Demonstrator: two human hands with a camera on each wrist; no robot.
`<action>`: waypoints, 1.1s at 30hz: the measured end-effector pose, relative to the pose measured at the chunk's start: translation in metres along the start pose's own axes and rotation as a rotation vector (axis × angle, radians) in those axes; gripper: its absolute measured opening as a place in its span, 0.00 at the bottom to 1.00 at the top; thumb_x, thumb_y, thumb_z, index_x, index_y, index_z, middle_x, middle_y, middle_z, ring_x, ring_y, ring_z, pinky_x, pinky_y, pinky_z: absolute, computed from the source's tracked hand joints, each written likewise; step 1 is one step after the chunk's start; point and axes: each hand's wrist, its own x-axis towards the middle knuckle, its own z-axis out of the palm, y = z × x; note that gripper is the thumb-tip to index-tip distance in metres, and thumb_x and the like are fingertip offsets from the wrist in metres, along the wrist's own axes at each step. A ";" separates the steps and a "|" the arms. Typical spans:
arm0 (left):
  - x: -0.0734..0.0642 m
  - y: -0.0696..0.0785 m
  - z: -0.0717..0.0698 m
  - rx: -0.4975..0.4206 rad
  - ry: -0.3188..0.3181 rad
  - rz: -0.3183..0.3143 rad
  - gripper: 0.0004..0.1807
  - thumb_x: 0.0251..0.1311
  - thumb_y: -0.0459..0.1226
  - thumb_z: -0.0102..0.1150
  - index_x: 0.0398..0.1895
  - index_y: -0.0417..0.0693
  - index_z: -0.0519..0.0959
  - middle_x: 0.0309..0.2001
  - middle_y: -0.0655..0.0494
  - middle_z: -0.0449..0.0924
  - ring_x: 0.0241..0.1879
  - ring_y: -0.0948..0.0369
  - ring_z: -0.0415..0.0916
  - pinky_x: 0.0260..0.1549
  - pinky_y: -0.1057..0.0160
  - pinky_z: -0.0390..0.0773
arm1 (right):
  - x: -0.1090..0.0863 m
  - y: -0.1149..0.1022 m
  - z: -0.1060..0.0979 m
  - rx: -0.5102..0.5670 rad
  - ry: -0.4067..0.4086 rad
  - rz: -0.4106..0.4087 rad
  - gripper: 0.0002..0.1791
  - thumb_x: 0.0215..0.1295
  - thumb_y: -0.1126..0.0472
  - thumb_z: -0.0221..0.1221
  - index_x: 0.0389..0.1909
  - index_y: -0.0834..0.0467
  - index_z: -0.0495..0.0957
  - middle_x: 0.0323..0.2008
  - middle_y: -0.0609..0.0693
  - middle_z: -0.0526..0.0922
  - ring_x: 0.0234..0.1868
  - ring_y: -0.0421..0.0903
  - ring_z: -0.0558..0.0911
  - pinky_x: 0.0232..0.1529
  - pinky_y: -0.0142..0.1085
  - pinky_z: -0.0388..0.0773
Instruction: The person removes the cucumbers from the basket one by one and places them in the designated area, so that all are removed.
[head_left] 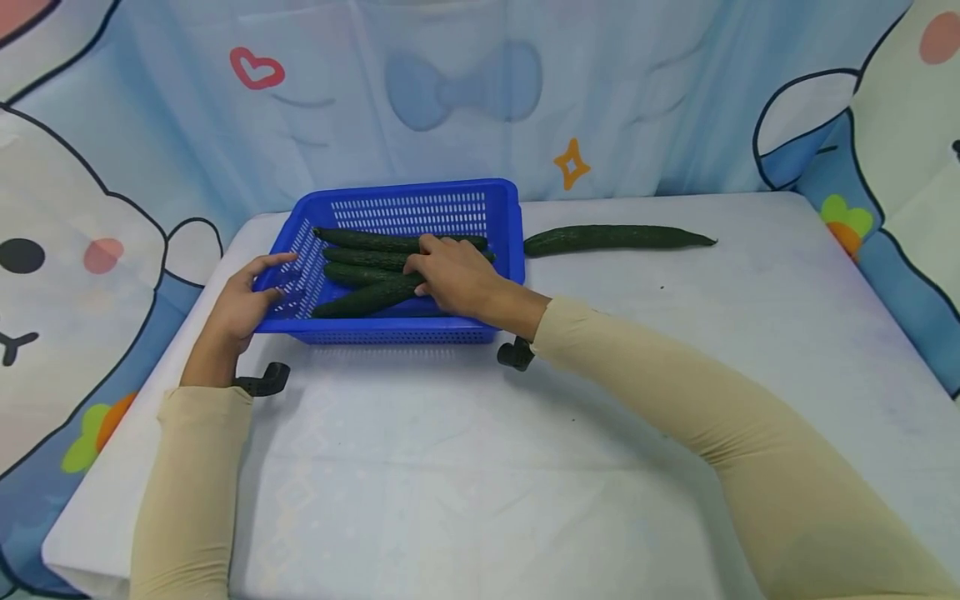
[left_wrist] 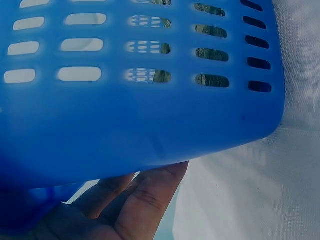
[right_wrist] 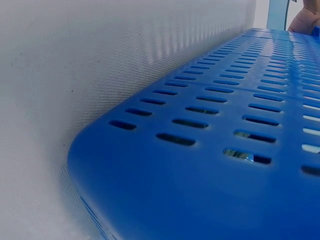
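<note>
A blue plastic basket (head_left: 397, 327) with slotted walls stands on the table and holds several long dark green cucumbers (head_left: 360, 260). My left hand (head_left: 243, 304) grips the basket's left rim, its thumb and a finger reaching over the edge. In the left wrist view, fingers (left_wrist: 150, 205) lie against the blue edge. Inside the basket, my right hand (head_left: 468, 283) holds the nearest, slanted cucumber (head_left: 367, 300) at its right end; the palm side is hidden. The right wrist view is mostly filled by the basket wall (right_wrist: 165, 185), with part of the left hand (right_wrist: 306, 19) beyond.
Another cucumber (head_left: 618, 238) lies on the white tablecloth (head_left: 480, 467), just right of the basket. A printed blue curtain (head_left: 465, 92) hangs behind the table's far edge. Dark wrist mounts (head_left: 264, 381) stick out close to the basket's front.
</note>
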 end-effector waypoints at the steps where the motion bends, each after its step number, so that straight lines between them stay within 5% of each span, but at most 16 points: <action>1: 0.000 0.000 0.000 -0.001 0.000 0.001 0.32 0.69 0.28 0.38 0.74 0.60 0.62 0.79 0.42 0.41 0.70 0.35 0.59 0.61 0.38 0.70 | 0.000 0.000 0.000 -0.003 0.004 0.001 0.19 0.72 0.53 0.55 0.60 0.51 0.78 0.48 0.54 0.76 0.39 0.50 0.77 0.37 0.40 0.77; 12: 0.000 -0.001 0.001 0.001 0.007 0.005 0.31 0.69 0.28 0.39 0.74 0.59 0.62 0.79 0.42 0.42 0.70 0.34 0.59 0.60 0.38 0.70 | -0.002 0.001 0.002 -0.003 0.015 0.073 0.15 0.73 0.55 0.53 0.57 0.53 0.76 0.54 0.51 0.83 0.54 0.54 0.78 0.54 0.48 0.75; 33: -0.001 -0.001 0.001 -0.001 0.012 0.007 0.31 0.69 0.28 0.40 0.74 0.59 0.63 0.80 0.43 0.41 0.71 0.34 0.58 0.61 0.38 0.69 | -0.003 0.000 0.001 0.050 0.118 0.120 0.13 0.73 0.58 0.53 0.55 0.53 0.73 0.53 0.51 0.82 0.54 0.53 0.77 0.52 0.51 0.69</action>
